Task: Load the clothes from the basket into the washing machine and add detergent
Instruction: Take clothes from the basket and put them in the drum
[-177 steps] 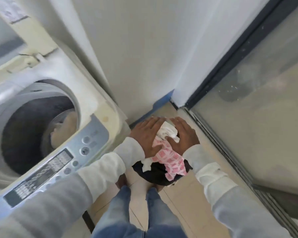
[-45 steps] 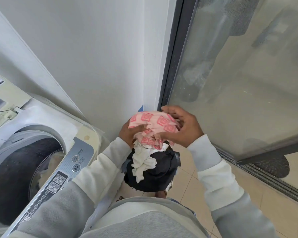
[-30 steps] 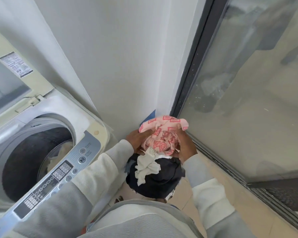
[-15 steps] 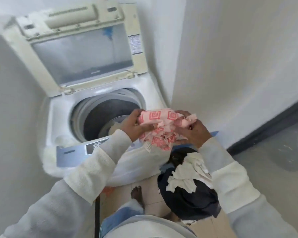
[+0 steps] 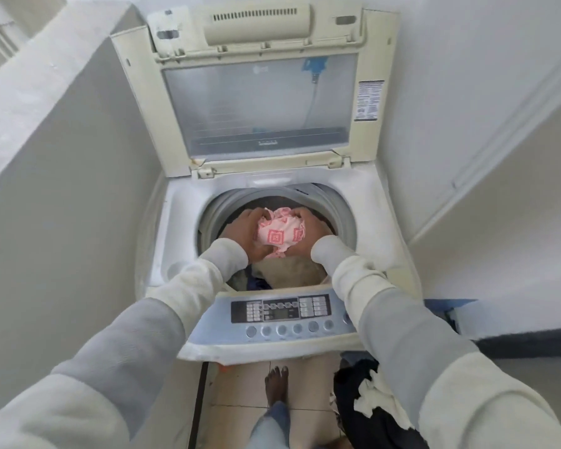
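The pink-patterned cloth [image 5: 280,234] is gripped between the left hand [image 5: 244,231] and right hand [image 5: 310,229], fingers curled round it, over the washing machine [image 5: 188,222] drum opening. Pale laundry [image 5: 289,270] is seen inside; the basket [image 5: 366,413] is set on the floor, lower right.
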